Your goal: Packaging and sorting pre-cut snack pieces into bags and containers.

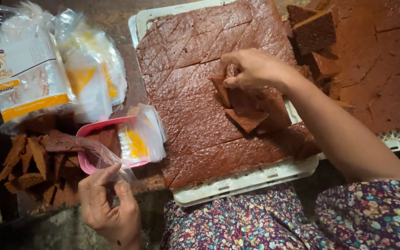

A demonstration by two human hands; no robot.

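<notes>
My right hand (251,69) rests on a big slab of brown cake (195,115), scored into squares, in a white tray (241,183). Its fingers pinch a cut piece of cake (221,90). More loose triangular pieces (248,118) lie just below the hand. My left hand (109,203) holds the edge of a clear plastic bag (105,157). The bag lies over a pink tray (86,162) with cake pieces in it.
Packs of empty printed plastic bags (47,69) lie at the upper left. A pile of brown cake offcuts (33,162) sits at the left. A second slab of cake (376,60) with stacked pieces fills the upper right. My flowered clothing (302,217) is at the bottom.
</notes>
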